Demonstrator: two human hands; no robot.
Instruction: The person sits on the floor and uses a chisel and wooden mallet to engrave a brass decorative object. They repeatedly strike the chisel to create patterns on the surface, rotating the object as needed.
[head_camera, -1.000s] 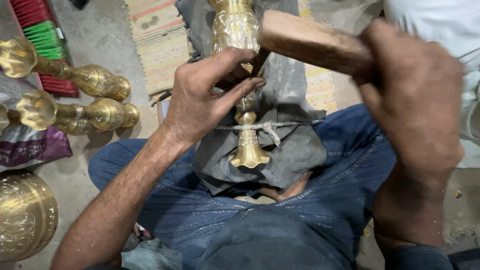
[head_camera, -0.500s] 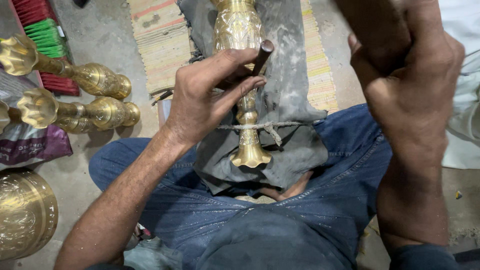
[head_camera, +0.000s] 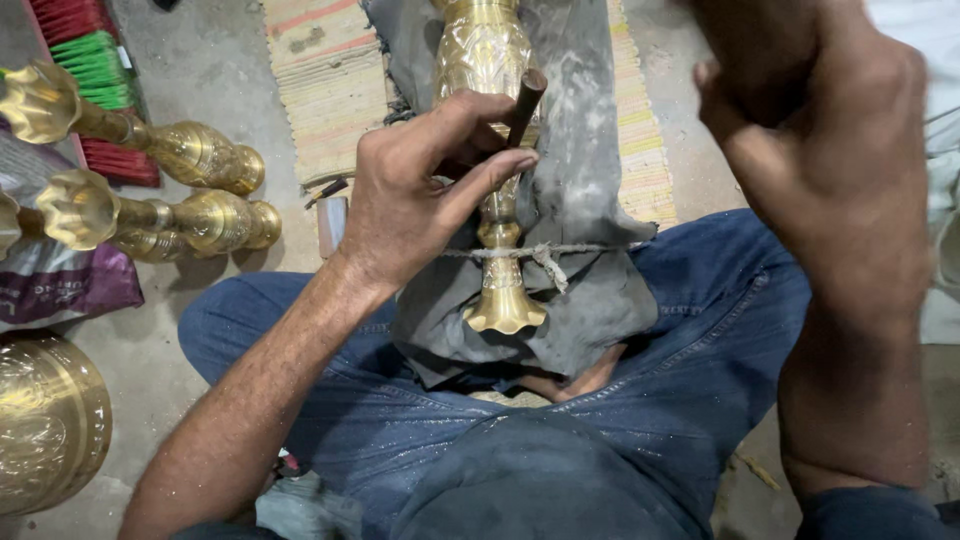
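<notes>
A brass vase (head_camera: 481, 45) lies lengthwise on a grey cloth (head_camera: 585, 200) across my lap, its flared foot towards me and a string (head_camera: 560, 250) tied around its neck. My left hand (head_camera: 405, 205) pinches a dark metal punch (head_camera: 527, 95) and holds its tip against the vase's body. My right hand (head_camera: 830, 170) is raised high and close to the camera, with its fingers closed. The wooden mallet that it grips is out of view above the frame's top edge.
Two finished brass vases (head_camera: 190, 150) (head_camera: 200, 222) lie on the concrete floor at the left, beside a purple bag (head_camera: 60, 285). A large round brass vessel (head_camera: 45, 420) sits at the lower left. A striped mat (head_camera: 320, 70) lies under the cloth, and red and green bundles (head_camera: 90, 60) are at the top left.
My right hand has swung the wooden mallet up from the punch and out of view. My left hand and the punch have stayed on the vase.
</notes>
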